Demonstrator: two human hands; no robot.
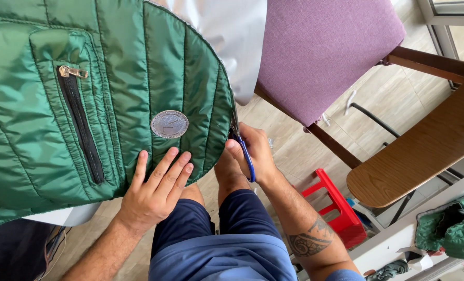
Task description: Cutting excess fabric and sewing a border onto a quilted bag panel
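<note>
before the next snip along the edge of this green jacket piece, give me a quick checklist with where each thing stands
1. Left hand flat on the green quilted piece, holding it down: ok.
2. Left fingers apart from the scissors: ok.
3. Right hand has a grip on the blue-handled scissors: ok.
4. Blades set on the piece's curved edge: cannot tell, mostly hidden behind the fabric.
5. Round silver patch and zipper pocket away from the cutting edge: ok.
6. Bare knee right under the scissors: not ok, worth shifting.
</note>
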